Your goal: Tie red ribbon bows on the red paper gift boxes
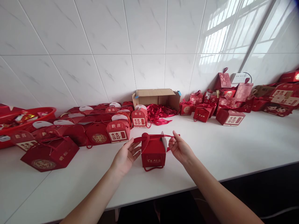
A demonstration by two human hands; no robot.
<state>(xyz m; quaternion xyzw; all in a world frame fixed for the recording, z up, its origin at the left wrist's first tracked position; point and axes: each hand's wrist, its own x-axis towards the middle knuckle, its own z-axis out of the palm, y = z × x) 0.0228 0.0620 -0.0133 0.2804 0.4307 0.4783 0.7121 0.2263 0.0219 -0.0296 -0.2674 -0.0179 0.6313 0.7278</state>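
In the head view a small red gift box [153, 154] with gold lettering stands upright on the white table in front of me. A red ribbon [159, 136] runs across its top, past a rounded flap at the left. My left hand [125, 158] has the ribbon's left part between thumb and forefinger, its other fingers loosely curled beside the box. To the right of the box, my right hand [181, 148] pinches the ribbon's other end between thumb and forefinger. The ribbon is stretched between both hands. A red cord handle [153, 169] hangs at the box's front.
Several rows of red gift boxes [118, 130] stand at the left, near a red basin [50, 112] of wrapped sweets. An open cardboard box [156, 92] by the tiled wall has loose red ribbons [161, 113] spilling out. More red boxes [230, 117] sit at the right.
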